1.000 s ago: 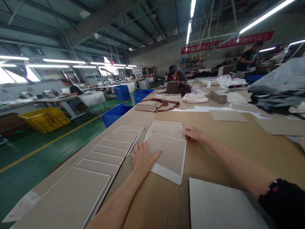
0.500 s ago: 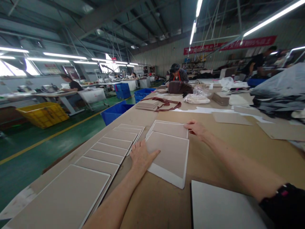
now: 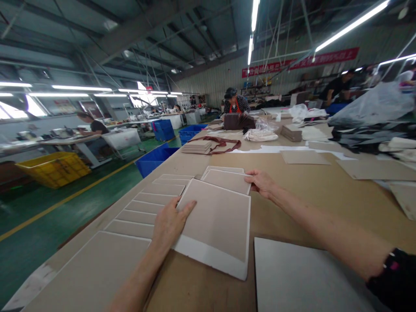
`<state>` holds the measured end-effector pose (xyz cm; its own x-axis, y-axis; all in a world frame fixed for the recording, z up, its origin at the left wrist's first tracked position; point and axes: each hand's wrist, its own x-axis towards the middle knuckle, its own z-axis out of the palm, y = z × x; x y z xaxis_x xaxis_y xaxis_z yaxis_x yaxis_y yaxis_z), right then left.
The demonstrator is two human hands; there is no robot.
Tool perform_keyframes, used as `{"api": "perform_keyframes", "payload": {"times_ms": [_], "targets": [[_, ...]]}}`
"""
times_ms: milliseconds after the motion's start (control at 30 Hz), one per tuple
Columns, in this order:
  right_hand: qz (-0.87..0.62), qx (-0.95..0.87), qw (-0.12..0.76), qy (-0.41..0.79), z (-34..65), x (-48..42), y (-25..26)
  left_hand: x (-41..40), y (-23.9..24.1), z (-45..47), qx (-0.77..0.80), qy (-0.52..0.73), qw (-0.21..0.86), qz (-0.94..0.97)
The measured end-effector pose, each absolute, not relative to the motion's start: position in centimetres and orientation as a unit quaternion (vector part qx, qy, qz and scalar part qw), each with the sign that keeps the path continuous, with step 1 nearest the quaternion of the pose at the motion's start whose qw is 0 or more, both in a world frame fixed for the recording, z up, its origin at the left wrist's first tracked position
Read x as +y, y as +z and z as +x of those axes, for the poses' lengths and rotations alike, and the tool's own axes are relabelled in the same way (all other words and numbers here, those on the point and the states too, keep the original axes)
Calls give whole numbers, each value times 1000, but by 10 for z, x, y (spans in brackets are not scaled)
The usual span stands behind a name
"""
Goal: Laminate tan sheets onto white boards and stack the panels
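My left hand [image 3: 169, 222] grips the left edge of a beige panel with pale borders [image 3: 216, 219], thumb on top and fingers beneath. The panel is tilted, its near left part raised toward me. Behind it lies a second beige panel [image 3: 229, 180], partly covered by the first. My right hand [image 3: 262, 183] pinches this second panel at its right corner. More panel edges show just beyond. To the left, a row of overlapping beige panels [image 3: 138, 216] runs along the table, partly hidden by my left hand and forearm.
A grey-white board [image 3: 302, 273] lies at the near right. Farther off are a panel stack [image 3: 198, 146], a brown strap [image 3: 227, 143], plastic bags [image 3: 373, 106] and loose sheets [image 3: 305, 157]. Blue bins [image 3: 157, 158] stand by the table's left edge. A person [image 3: 236, 103] works across the table.
My left hand has moved left and toward me, pulling the front panel with it and lifting its left edge. My right hand keeps the second panel's corner. The camera view has shifted slightly.
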<state>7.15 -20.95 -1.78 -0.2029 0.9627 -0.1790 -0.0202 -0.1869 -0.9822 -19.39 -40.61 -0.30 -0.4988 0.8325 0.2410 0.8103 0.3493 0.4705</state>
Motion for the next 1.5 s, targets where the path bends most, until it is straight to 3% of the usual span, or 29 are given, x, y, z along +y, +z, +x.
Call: {"api": "perform_keyframes", "payload": {"times_ms": [300,600,1233,1500], "targets": [[-472,-474,360,650,83,-247,-54,-468,-18,-194,776,356,166,494],[-450,-452,461,617,85,-236,-50,-471,-38,-194,771,344,205,495],[-396,-340,637,567,146,-215,5,-474,-37,-175,842,120,48,524],[-392,-327,644,570,158,-219,17,-484,-32,-169,813,147,23,563]]}}
